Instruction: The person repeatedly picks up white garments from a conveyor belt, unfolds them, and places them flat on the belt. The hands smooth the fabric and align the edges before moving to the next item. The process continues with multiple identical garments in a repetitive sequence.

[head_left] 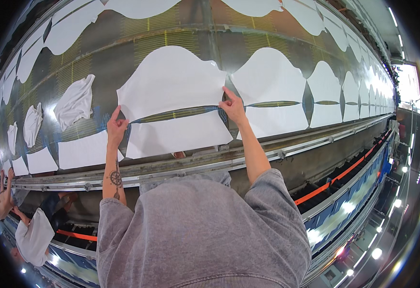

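Observation:
A white cut fabric panel with a curved top [174, 81] lies flat on a long table with yellow and blue guide lines. At its lower left corner is my left hand [116, 126], index finger and thumb spread against the edge. My right hand [233, 106] touches the lower right corner the same way, its other fingers curled. Whether either hand pinches the cloth cannot be told. Below the panel lies a straight-edged white piece [177, 135], a narrow gap between them. A crumpled white fabric piece [76, 102] lies to the left.
Matching white panels [271, 77] run along the table to the right. A metal rail [210, 166] borders the near edge. Two smaller crumpled pieces [33, 124] lie further left. At the lower left a co-worker holds white cloth [35, 237]; an orange strip [339, 176] runs behind me.

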{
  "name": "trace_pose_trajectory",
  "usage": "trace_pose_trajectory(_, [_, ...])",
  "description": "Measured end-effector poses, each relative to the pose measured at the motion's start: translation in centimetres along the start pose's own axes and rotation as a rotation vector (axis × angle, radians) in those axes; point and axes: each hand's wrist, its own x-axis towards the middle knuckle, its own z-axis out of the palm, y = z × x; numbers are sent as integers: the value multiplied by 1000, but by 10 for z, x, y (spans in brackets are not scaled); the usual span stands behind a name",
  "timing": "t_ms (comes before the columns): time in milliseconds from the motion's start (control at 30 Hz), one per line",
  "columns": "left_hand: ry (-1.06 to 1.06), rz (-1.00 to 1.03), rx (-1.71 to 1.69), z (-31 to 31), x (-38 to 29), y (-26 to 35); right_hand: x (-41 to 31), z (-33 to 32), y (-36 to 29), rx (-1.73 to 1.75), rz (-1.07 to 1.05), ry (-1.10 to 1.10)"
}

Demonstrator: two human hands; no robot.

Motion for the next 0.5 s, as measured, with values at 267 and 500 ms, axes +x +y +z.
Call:
trace_pose_trajectory(267, [13, 41, 66, -3, -2, -1, 0, 4, 2, 0, -48, 29])
trace_pose_trajectory(500, [33, 79, 30, -2, 0, -5, -3, 6, -3, -34, -42, 28])
